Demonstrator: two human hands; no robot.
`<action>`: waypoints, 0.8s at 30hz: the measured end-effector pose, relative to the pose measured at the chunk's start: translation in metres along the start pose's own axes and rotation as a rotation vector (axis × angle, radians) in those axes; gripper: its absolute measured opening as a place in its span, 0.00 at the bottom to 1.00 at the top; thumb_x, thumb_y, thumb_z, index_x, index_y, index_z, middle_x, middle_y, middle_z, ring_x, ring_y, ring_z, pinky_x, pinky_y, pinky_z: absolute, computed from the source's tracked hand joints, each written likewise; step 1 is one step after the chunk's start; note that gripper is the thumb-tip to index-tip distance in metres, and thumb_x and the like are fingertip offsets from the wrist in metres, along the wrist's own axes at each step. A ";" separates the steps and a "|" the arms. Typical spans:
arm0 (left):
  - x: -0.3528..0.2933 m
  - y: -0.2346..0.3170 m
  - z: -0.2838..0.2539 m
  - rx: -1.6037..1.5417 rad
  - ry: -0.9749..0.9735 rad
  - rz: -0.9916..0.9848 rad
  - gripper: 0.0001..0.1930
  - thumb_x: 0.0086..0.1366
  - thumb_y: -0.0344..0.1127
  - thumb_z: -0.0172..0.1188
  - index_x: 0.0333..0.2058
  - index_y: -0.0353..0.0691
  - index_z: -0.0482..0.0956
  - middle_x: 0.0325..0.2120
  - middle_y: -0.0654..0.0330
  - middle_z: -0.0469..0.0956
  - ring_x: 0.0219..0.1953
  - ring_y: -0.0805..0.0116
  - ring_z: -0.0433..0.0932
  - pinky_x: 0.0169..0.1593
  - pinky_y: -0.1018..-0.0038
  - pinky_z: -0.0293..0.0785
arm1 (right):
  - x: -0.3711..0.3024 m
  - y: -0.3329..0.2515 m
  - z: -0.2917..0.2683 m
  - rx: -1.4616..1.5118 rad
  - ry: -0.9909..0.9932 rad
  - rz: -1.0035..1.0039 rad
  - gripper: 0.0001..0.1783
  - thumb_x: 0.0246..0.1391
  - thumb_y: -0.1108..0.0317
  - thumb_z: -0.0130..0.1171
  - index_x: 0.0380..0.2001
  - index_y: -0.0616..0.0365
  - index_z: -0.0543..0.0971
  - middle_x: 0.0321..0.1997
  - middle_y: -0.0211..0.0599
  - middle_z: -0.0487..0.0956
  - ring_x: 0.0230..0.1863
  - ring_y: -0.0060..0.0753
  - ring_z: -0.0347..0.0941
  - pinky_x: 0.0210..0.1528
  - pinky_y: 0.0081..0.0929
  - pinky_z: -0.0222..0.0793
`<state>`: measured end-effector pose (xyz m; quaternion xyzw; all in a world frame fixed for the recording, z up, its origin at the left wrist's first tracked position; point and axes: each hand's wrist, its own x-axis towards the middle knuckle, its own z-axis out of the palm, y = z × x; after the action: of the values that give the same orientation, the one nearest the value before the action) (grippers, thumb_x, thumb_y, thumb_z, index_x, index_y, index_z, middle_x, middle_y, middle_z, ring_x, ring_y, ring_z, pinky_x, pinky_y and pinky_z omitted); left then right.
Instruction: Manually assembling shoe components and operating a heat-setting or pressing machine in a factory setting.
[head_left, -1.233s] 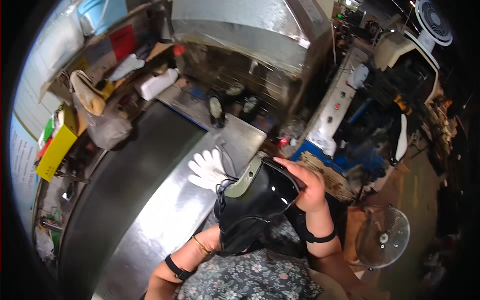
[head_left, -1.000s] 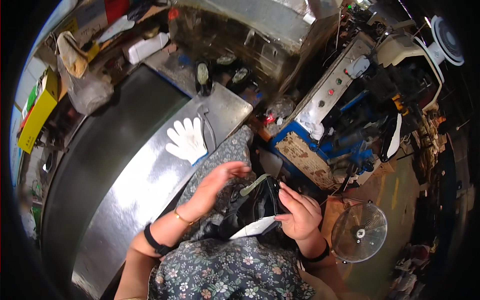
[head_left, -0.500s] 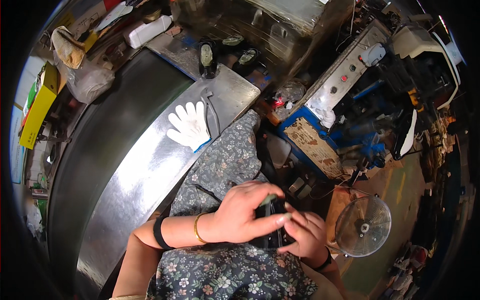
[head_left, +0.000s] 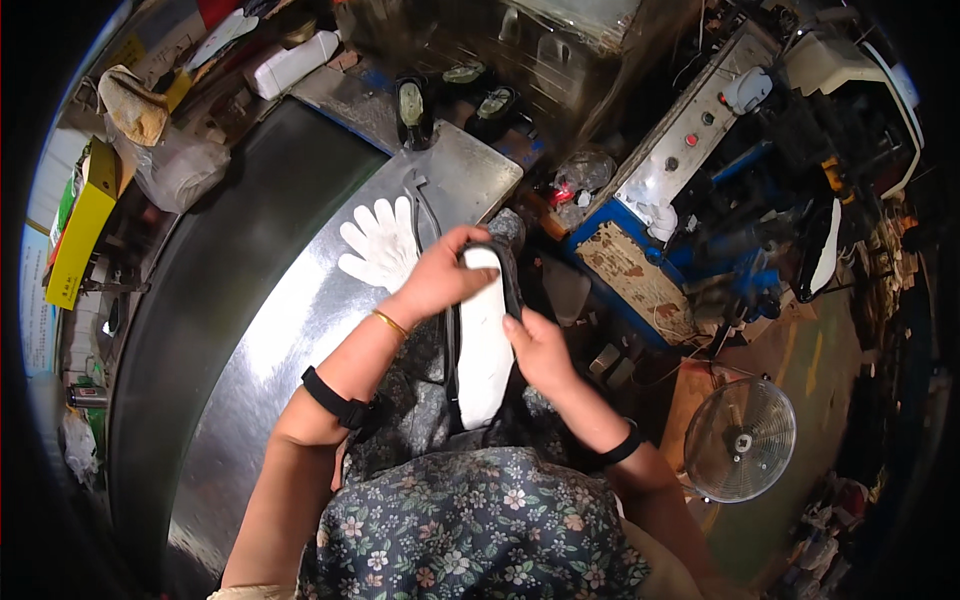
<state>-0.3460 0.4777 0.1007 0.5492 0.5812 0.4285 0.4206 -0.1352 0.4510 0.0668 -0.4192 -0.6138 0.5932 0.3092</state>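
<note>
hard white glare on the metal bench point(head_left: 262, 350) to my left, the white sole point(head_left: 485, 350) I grip brightly lit, machinery point(head_left: 725, 250) dim to my right, bench edge bowed, black rim round my fisheye view

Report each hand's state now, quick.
Left hand: holding the far end of the white-bottomed black shoe.
Right hand: holding its right edge.

The bare left hand point(head_left: 442, 276) is partly hiding the long, black-edged white shoe sole point(head_left: 484, 350) and the white fabric glove point(head_left: 380, 240) beyond.
</note>
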 end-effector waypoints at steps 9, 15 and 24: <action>-0.051 -0.031 0.006 -0.619 -0.007 -0.318 0.20 0.63 0.28 0.66 0.52 0.40 0.71 0.45 0.65 0.75 0.47 0.76 0.73 0.52 0.79 0.70 | 0.000 -0.005 0.023 0.240 -0.016 0.646 0.39 0.69 0.38 0.37 0.57 0.66 0.74 0.51 0.42 0.78 0.55 0.30 0.70 0.58 0.27 0.65; -0.045 -0.032 0.005 -0.522 -0.041 -0.278 0.20 0.64 0.29 0.65 0.53 0.39 0.69 0.39 0.67 0.75 0.40 0.78 0.72 0.45 0.81 0.70 | 0.007 -0.013 0.021 -0.319 -0.148 0.268 0.37 0.71 0.43 0.32 0.49 0.69 0.77 0.38 0.59 0.82 0.43 0.53 0.80 0.47 0.38 0.73; -0.024 -0.033 -0.001 -0.262 -0.133 -0.225 0.22 0.66 0.35 0.65 0.55 0.40 0.68 0.40 0.65 0.75 0.42 0.78 0.70 0.46 0.80 0.70 | 0.022 -0.029 0.016 -1.059 -0.145 0.115 0.20 0.67 0.60 0.48 0.48 0.68 0.76 0.36 0.49 0.83 0.36 0.52 0.81 0.41 0.44 0.76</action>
<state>-0.3547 0.4524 0.0696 0.4486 0.5489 0.4134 0.5714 -0.1631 0.4645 0.0913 -0.5086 -0.8249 0.2458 -0.0205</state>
